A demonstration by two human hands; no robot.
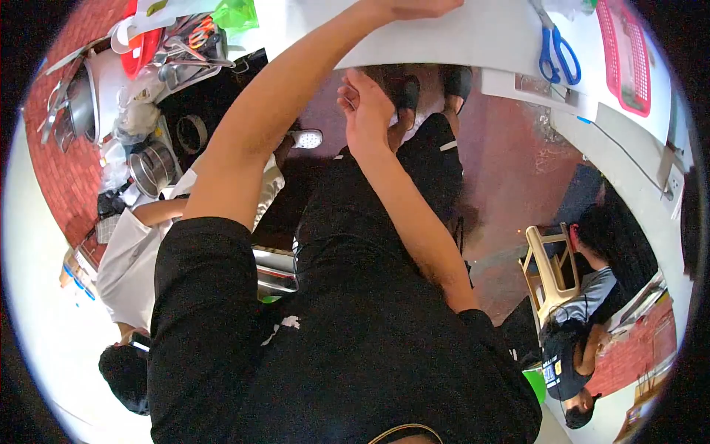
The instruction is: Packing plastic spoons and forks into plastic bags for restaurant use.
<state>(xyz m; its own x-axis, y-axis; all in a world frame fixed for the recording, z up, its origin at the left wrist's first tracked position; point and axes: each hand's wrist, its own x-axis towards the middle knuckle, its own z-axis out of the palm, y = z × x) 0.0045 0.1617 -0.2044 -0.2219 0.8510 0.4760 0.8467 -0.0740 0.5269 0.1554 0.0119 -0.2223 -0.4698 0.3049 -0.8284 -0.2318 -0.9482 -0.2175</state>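
My left hand [427, 8] reaches across the white table [449, 41] at the top edge, where the frame cuts off part of it. What its fingers hold cannot be seen. Below the table's edge, my right hand [369, 111] hangs in the air with loosely bent fingers and nothing visible in it. Blue-handled scissors [559, 55] lie on the table to the right. Beyond them stands a pink perforated plastic basket [613, 69]. A green plastic bag [236, 15] is at the upper left.
On the left are a metal tray [191, 77] of utensils, a red bowl [138, 53] and a steel pot [151, 166]. A person in a white shirt [125, 272] is close on my left. At the right stand a beige plastic stool [554, 294] and another person [571, 355].
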